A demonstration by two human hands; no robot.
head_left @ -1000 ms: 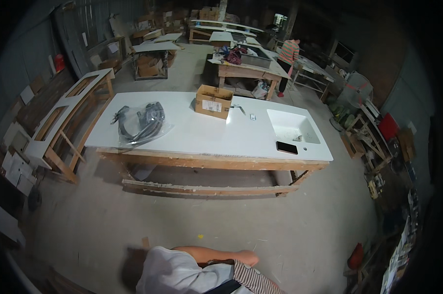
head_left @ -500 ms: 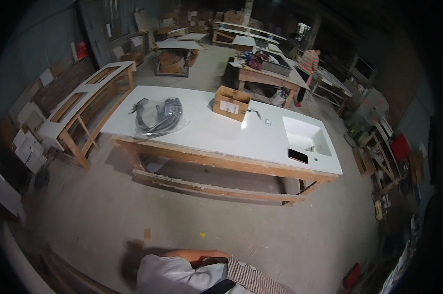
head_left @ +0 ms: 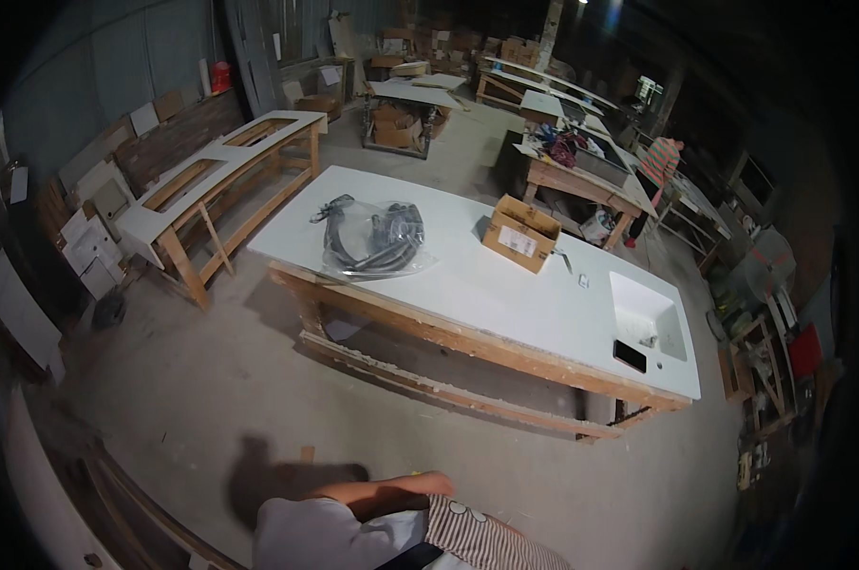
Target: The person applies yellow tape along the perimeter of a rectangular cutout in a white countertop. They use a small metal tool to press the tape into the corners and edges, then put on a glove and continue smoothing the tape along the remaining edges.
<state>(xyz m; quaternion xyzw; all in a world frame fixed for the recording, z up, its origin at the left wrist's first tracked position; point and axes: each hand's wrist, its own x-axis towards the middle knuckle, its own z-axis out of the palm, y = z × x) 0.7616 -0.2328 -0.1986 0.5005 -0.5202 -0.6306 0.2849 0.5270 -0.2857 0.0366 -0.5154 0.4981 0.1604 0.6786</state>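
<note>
At the lower edge, my bare left forearm (head_left: 377,496) comes out of a white sleeve and lies bent across my front, beside brown-and-white striped fabric (head_left: 477,532). The fingers of my left hand are not distinct, and my right hand does not show. Beyond a strip of floor stands a long white countertop (head_left: 458,290) on a wooden frame. On it lie a clear plastic bag with dark grey hoses (head_left: 377,237), an opened cardboard box (head_left: 519,242), a small bent metal piece (head_left: 564,258) and a black phone (head_left: 630,355) by the white sink basin (head_left: 643,309). Neither hand touches these.
A white worktop with rectangular cutouts (head_left: 192,180) stands at left, boards leaning behind it. Further back are a cluttered wooden workbench (head_left: 581,180), stacked cartons (head_left: 401,128) and a person in a striped top (head_left: 659,161). A wooden rack (head_left: 766,370) stands at right.
The view has swung to the left, so the countertop and everything on it sit further right and look more slanted. My forearm stays bent across my front; the things on the countertop have not moved.
</note>
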